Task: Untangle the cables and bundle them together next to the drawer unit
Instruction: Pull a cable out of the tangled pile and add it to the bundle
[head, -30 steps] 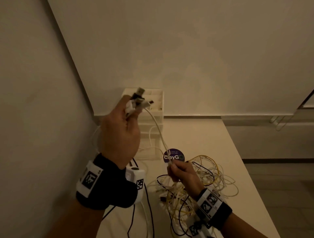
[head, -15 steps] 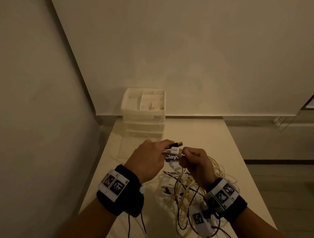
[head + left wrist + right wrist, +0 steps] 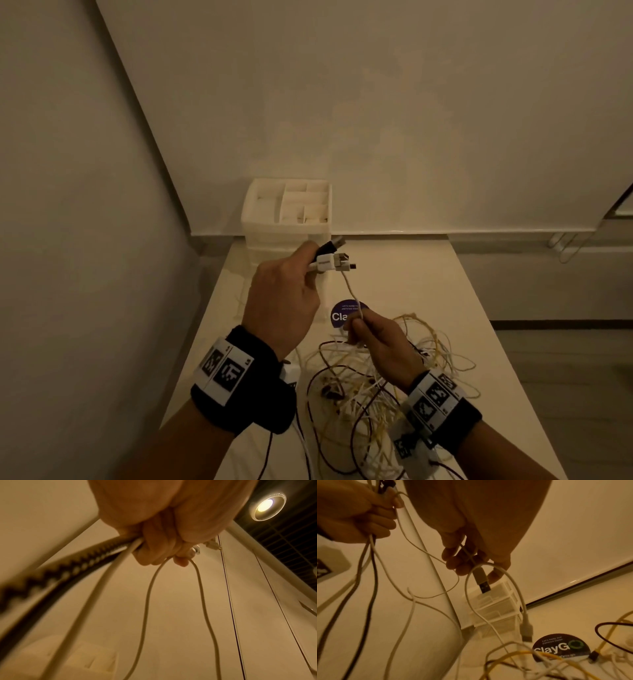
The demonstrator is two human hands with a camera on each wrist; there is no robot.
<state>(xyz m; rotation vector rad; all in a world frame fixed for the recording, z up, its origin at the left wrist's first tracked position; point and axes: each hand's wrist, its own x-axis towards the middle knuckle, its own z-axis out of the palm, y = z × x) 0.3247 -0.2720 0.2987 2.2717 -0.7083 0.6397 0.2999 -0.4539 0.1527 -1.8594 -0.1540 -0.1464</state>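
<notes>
A: Head view: the cables (image 3: 383, 383) lie tangled on the table (image 3: 445, 281), in front of the drawer unit (image 3: 287, 219). The left hand (image 3: 284, 301) is curled round several plug ends (image 3: 334, 262); the right hand (image 3: 380, 339) pinches a thin white cable (image 3: 351, 291) running between the two hands.

B: Risks?

A: I'd judge that pulling hard could cinch a knot in the heap, or drag it off the table.

B: Drawer contents?

A: Top compartments look empty; the drawers below I can't tell.
</notes>
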